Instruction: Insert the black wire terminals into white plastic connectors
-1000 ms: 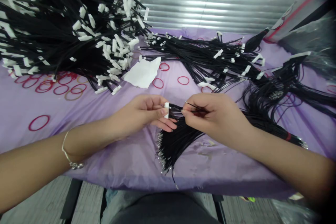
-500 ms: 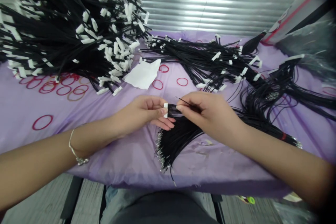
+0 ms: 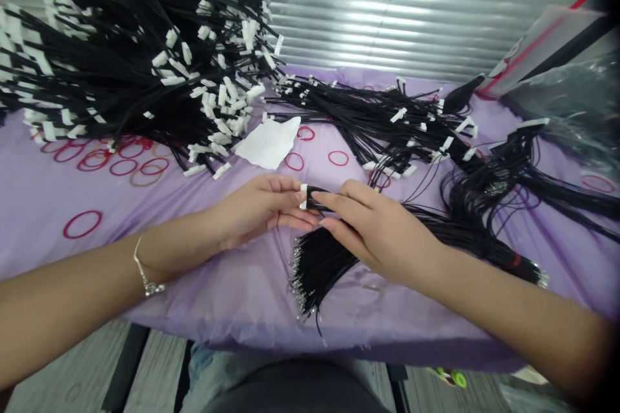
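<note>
The white connector (image 3: 303, 197) you hold looks like smooth, matt plastic. Below the connector, your black wires (image 3: 329, 257) have plastic-looking skins and shiny metal tips (image 3: 296, 277). Above-left of it lies matt paper (image 3: 268, 142); beneath, your worktop (image 3: 232, 297) wears glossy, wrinkled plastic.

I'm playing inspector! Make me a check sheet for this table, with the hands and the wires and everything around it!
Surface: purple covering, creased.
Job's things: white connector, with black wires running from it.
Clutter: red and tan loops, plus a white scrap.
Hands: left hand pinches the connector; right hand is at the wires beside it, grip unclear.
Cables: big heap with white ends, at left; fanned bundle with silvery tips, near the front edge.
Surroundings: slatted panel behind; clear plastic at far right.
</note>
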Available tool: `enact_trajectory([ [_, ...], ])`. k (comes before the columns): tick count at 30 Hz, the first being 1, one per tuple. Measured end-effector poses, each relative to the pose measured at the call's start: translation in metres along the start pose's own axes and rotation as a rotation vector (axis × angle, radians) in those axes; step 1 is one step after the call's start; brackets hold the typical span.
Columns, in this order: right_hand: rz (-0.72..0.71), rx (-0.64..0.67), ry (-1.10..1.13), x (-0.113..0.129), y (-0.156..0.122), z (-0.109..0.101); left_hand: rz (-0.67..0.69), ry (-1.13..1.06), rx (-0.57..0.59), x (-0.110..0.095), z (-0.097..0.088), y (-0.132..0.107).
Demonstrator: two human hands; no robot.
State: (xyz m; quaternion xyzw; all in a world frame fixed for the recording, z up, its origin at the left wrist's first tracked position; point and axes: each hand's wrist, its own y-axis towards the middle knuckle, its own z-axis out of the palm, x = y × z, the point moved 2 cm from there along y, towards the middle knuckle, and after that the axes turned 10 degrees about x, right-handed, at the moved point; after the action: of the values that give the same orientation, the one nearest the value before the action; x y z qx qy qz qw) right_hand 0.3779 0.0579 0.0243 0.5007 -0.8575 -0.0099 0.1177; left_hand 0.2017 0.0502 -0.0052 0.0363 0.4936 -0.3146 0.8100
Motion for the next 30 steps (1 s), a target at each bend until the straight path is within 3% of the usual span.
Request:
enact_trajectory([
  [3,0.009,-0.074,0.106,-0.003,0.004,0.003,-0.032,0.002,-0.015,0.0,0.0,0.0],
  [6,0.106,-0.138,0.177,-0.01,0.003,0.001,-0.061,0.013,-0.033,-0.001,0.001,0.0],
  [9,0.154,-0.129,0.214,-0.013,0.002,-0.001,-0.065,0.027,-0.039,-0.002,0.002,0.0],
  [18,0.063,-0.169,0.138,-0.008,0.0,0.005,-0.109,0.115,0.056,-0.003,0.004,0.0],
  [22,0.091,-0.188,0.168,-0.008,0.001,0.007,-0.112,0.131,0.074,-0.003,0.005,0.0],
  [30,0.13,-0.104,0.222,-0.006,0.003,0.008,-0.108,0.18,0.129,-0.002,0.002,0.001],
])
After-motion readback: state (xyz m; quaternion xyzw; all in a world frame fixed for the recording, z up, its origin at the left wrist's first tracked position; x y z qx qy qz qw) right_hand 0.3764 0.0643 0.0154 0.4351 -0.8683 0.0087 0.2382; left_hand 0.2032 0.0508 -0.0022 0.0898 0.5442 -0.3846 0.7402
